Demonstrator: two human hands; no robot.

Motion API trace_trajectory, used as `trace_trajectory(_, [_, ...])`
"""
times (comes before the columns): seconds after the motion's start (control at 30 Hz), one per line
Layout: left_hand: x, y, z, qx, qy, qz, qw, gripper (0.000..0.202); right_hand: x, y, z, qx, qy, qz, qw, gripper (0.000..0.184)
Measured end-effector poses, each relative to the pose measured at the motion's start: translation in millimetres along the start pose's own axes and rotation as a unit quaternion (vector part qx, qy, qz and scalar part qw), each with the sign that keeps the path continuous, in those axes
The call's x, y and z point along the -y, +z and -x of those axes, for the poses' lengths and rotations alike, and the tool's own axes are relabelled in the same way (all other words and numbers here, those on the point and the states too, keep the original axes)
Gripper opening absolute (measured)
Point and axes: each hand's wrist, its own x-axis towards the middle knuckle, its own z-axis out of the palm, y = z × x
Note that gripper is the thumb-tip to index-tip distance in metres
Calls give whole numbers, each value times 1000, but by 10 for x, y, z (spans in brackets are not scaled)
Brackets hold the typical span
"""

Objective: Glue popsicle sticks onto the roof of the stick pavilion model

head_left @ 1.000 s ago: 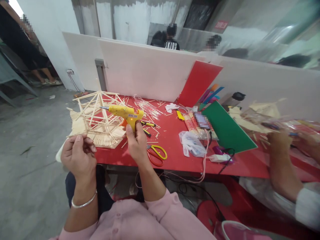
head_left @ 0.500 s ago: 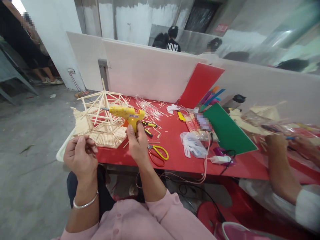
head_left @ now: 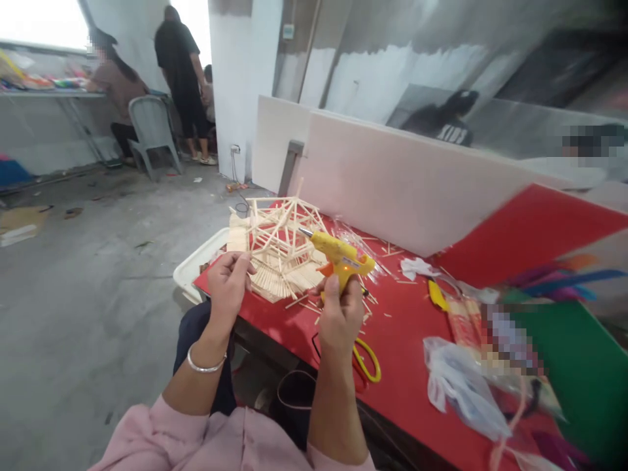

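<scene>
My right hand [head_left: 339,319] is wrapped round the handle of a yellow hot glue gun [head_left: 338,254]. Its metal nozzle points left, in front of the model's upper frame, and a small orange light glows on the body. My left hand [head_left: 228,282] is closed in a pinch at the model's near left side; whatever is between its fingertips, if anything, is too small to make out. Behind both hands stands a pavilion-like model of pale wooden sticks [head_left: 287,278], with an open roof frame over a slatted base. Scissors with looped handles [head_left: 375,367] lie beside my right wrist, partly hidden.
Loose sticks and clear wrapping litter the red tabletop [head_left: 400,386]. To the right are a white plastic bag [head_left: 456,389], a yellow-handled tool [head_left: 437,296] and a green board [head_left: 583,366]. White panels [head_left: 383,176] line the back; a white tray [head_left: 189,268] juts out left.
The view has swung left, so the table and model sit farther right in the picture. My right hand still holds the glue gun; my left hand remains pinched near the model.
</scene>
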Motion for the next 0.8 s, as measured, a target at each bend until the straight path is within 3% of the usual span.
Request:
trace_trajectory(0.17, [-142,76,-75,70,16,-145,987,34,56,17,-84,-25,-17,31,999,32])
trace_trajectory(0.3, [-206,143,-107,84,22,-198,976,34,107,32,-164,-40,-53,97,993,32])
trace_trajectory(0.57, [-67,198,-158,70,17,-141,987,25,62,34,-230,-42,-54,123,990,33])
trace_trajectory(0.8, [-68,247,-162,49,33,-110,992,24,26,169,-436,-88,-149,221,960,43])
